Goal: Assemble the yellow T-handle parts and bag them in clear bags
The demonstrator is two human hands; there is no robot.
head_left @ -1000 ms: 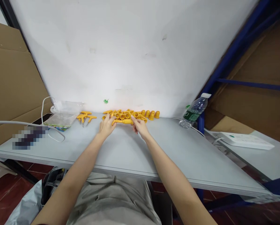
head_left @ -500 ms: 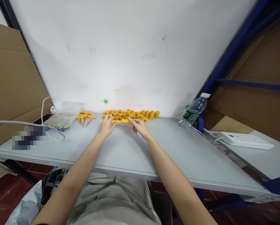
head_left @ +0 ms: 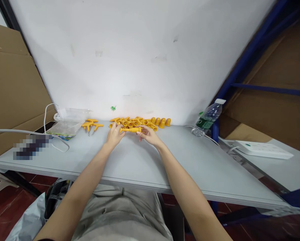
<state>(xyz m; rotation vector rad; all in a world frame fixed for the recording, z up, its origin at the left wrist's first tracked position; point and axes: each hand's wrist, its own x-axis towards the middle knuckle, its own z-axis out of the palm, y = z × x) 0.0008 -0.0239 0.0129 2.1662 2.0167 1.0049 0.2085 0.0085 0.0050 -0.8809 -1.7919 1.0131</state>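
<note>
Both of my hands hold one long yellow plastic corkscrew piece (head_left: 131,130) level, just above the table's back part. My left hand (head_left: 114,134) is closed round its left end and hides part of it. At the right end, my right hand (head_left: 149,136) pinches it between thumb and fingers. Right behind lies a pile of yellow corkscrew parts (head_left: 136,123), some with hollow round openings facing me. Left of my left hand are several yellow T-shaped handles (head_left: 92,122) with metal spirals. Several yellow caps (head_left: 162,124) stand to the right of the pile.
A clear plastic bag (head_left: 67,129) and white cable (head_left: 62,149) lie on the left of the grey table (head_left: 140,164). A tilted water bottle (head_left: 208,117) leans at the right. Beyond it sits a white power strip (head_left: 264,149). A white wall (head_left: 140,67) closes the back.
My right hand has shifted slightly at the right end of the yellow piece, so more of that end shows. My left hand stays nearly in place.
</note>
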